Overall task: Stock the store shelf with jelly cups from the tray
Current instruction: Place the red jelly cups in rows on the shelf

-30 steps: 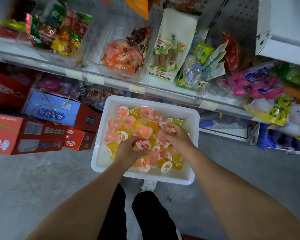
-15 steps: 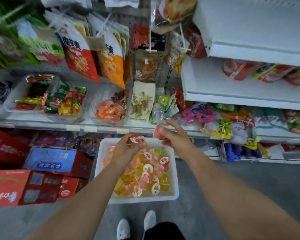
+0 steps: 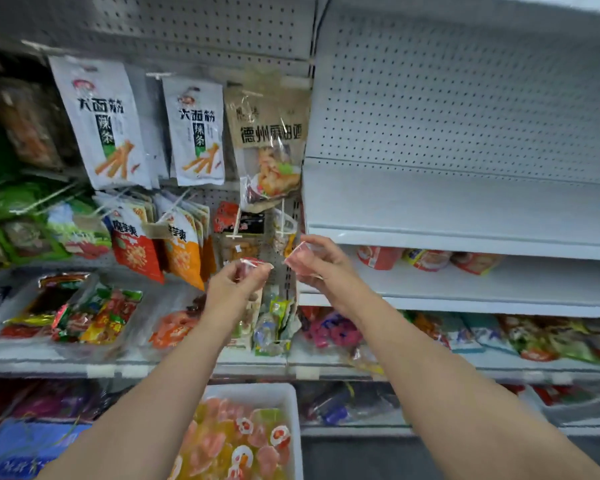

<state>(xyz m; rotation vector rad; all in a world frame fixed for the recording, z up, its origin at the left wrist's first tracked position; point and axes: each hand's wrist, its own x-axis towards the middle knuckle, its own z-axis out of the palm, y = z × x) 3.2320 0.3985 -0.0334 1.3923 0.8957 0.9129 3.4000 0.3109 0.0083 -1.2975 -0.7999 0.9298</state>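
Before white store shelves (image 3: 465,233), two jelly cups are held raised: one (image 3: 252,266) is pinched in the left hand (image 3: 232,289), one (image 3: 300,259) in the right hand (image 3: 326,268). Many more are heaped in one white tray (image 3: 288,396) below.

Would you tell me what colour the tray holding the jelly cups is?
White; the tray shows best in the head view.

Even, soft light; slight motion blur; wide-angle bending at edges.

Upper white shelf (image 3: 465,202) bare edge to edge, free entry from front. Shelf below: snack packs (image 3: 426,258) along back, front edge free. Left: hanging snack bags (image 3: 194,133) block pegboard.
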